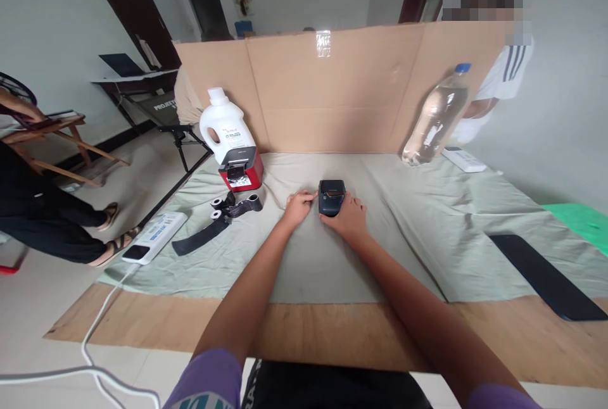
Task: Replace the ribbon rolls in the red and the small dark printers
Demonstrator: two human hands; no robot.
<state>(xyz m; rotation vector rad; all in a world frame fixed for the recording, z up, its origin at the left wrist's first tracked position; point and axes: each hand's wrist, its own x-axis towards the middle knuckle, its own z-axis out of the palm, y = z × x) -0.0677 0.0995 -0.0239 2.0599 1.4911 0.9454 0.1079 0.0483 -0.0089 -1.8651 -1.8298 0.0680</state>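
A small black boxy device [331,200], like a portable label printer, stands on the cloth in front of me. My right hand [349,214] grips its right side, thumb along the near edge and fingers behind the corner. On the other side, my left hand [299,206] rests on the cloth with its index finger stretched to the device's left edge; whether the tip touches is hard to tell. To the left stands a red and black box-like machine [241,169]. Rolls of black ribbon [244,206] with white cores lie before it, and a dark strip [201,236] trails off.
Behind are a cardboard screen [332,99], a white jug [228,124] and a tilted clear bottle [437,118]. A white power strip [154,238] with cable lies left; a dark phone-like slab [546,276] lies right. People are at the far left and behind the screen, right.
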